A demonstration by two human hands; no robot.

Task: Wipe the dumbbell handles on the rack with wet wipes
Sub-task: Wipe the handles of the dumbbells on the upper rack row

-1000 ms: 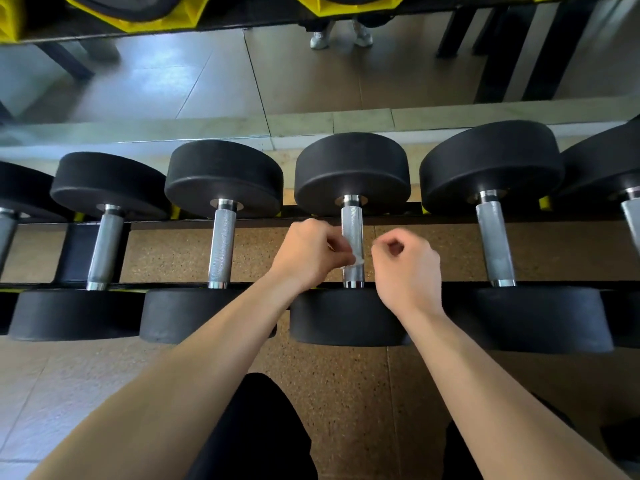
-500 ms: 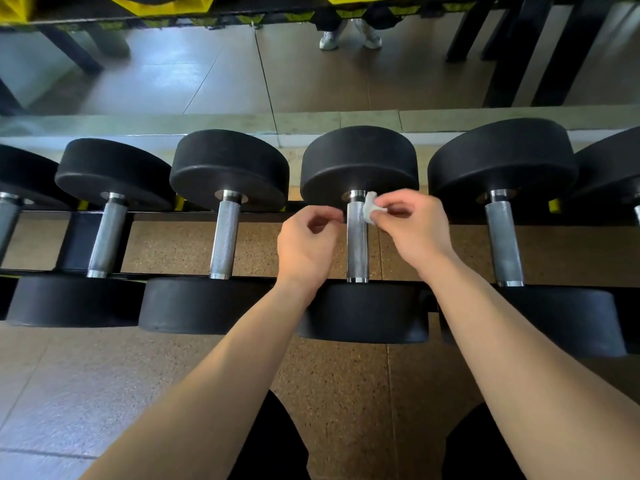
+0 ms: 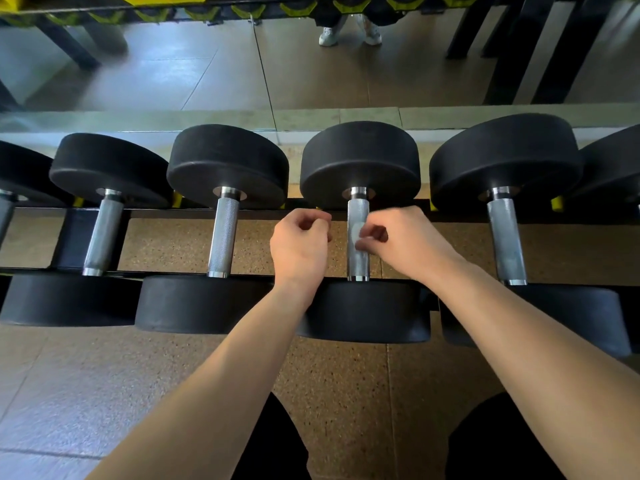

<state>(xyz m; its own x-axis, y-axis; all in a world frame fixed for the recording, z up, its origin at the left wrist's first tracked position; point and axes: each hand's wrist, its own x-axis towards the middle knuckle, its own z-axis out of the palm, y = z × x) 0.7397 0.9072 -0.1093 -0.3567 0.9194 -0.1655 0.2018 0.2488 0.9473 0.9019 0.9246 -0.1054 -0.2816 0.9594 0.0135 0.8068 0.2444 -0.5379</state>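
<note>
Several black dumbbells lie side by side on a black rack [image 3: 166, 213], each with a knurled steel handle. My right hand [image 3: 405, 242] pinches a small pale wet wipe [image 3: 356, 233] against the middle of the centre dumbbell's handle [image 3: 358, 263]. Just left of that handle hovers my left hand [image 3: 299, 244], fingers curled, with nothing visible in it and no contact with the steel. Neighbouring handles stand to the left [image 3: 223, 233] and to the right [image 3: 507, 237].
A mirror [image 3: 173, 71] runs behind the rack and reflects floor, dark equipment legs and a person's white shoes [image 3: 349, 34]. Speckled brown floor [image 3: 346, 393] lies under the rack. My dark-clad knees show at the bottom edge.
The wipe passed from my left hand to my right. My right hand then slid it from the top of the centre handle down to its middle, while my left hand drew back slightly.
</note>
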